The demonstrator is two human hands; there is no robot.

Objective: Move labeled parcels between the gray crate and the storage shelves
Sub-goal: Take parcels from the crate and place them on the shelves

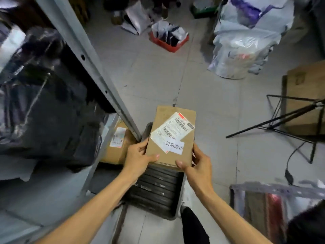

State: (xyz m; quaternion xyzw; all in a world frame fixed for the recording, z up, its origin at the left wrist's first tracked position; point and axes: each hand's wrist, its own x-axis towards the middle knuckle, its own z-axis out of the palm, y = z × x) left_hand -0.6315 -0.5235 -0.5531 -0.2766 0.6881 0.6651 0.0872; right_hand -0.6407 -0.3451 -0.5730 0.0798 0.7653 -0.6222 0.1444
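A flat brown cardboard parcel point(169, 118) with a white shipping label and a white sticker is held in the air above the gray crate point(156, 189) on the floor. My left hand point(139, 155) grips its near left edge, thumb on top. On the near right corner, my right hand point(197, 162) grips it with the thumb on top. The crate's ribbed dark bottom shows below the parcel. The metal storage shelves point(84, 55) stand to the left, holding black plastic bags point(45, 106) and a labeled brown box point(117, 145) on a lower level.
On the tiled floor, a red basket point(168, 39) of parcels sits far ahead and large white sacks point(246, 41) stand at the far right. A cardboard box point(306, 95) and a black tripod point(290, 118) are at right; a clear-wrapped package point(274, 208) lies near right.
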